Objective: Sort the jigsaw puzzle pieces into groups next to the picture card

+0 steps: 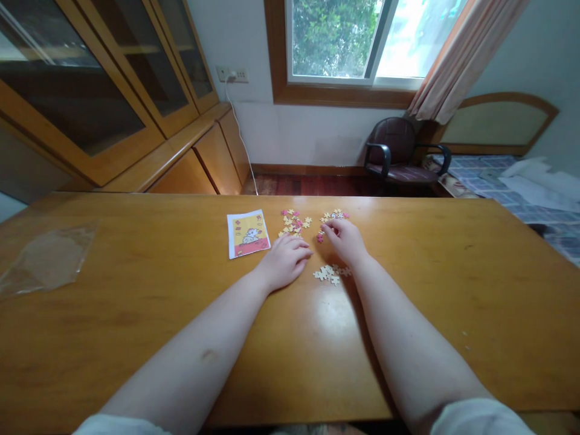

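On the glossy wooden desk [136,290], the left hand [284,261] rests flat, fingers loosely spread, holding nothing. The right hand [345,239] pinches a small pink knobbed puzzle piece [320,237] near scattered cardboard pieces [294,222], right of a glossy picture card [248,234].

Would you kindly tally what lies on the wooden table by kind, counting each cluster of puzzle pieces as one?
Clusters of loose puzzle pieces: 3 (far left, far right, near)
Picture cards: 1
Clear plastic bags: 1
Total: 5
The left hand rests flat; the right hand touches a pink piece.

Both hands rest on the table [136,314] among puzzle pieces [294,222] (picture card [248,233] beside).
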The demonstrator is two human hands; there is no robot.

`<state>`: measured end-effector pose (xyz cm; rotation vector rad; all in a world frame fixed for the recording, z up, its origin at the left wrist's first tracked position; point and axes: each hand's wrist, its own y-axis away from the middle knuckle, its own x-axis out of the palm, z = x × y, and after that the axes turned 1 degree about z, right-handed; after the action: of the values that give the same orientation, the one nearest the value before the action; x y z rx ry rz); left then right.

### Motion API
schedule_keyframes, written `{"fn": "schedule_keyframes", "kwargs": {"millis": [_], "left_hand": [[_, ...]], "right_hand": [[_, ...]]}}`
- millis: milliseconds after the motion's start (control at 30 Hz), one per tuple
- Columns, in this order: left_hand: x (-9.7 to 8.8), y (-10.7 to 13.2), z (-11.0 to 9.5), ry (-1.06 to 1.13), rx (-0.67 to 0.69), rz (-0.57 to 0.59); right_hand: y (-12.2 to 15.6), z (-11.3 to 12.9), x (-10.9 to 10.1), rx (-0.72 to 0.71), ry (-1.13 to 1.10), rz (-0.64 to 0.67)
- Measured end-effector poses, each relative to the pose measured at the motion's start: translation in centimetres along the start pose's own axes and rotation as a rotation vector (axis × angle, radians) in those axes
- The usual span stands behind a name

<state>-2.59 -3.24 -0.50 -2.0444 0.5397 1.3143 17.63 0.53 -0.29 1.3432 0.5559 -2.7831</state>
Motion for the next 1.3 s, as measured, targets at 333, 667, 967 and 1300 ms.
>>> {"fn": "schedule_keyframes", "kwargs": {"millis": [333, 667, 967, 1300], "left_hand": [[0.2, -0.2, 0.3, 0.042, -0.016, -0.049], [0.3, -0.1, 0.5, 0.035, -0.082, -0.05], [0.3, 0.0, 0.5, 0.034, -0.067, -0.046], [0.0, 0.0, 0.8, 0.037, -0.049, -0.041]], "right_hand": [[1.5, -0.7, -5.6, 0.284, 0.473, 0.378], [3.4, -2.2, -1.8, -0.201, 0.429, 0.435], [3.0, -3.2, -1.0, -0.067, 0.45, 0.322], [3.0, -1.3, -2.8, -0.481, -0.06, 0.497]]}}
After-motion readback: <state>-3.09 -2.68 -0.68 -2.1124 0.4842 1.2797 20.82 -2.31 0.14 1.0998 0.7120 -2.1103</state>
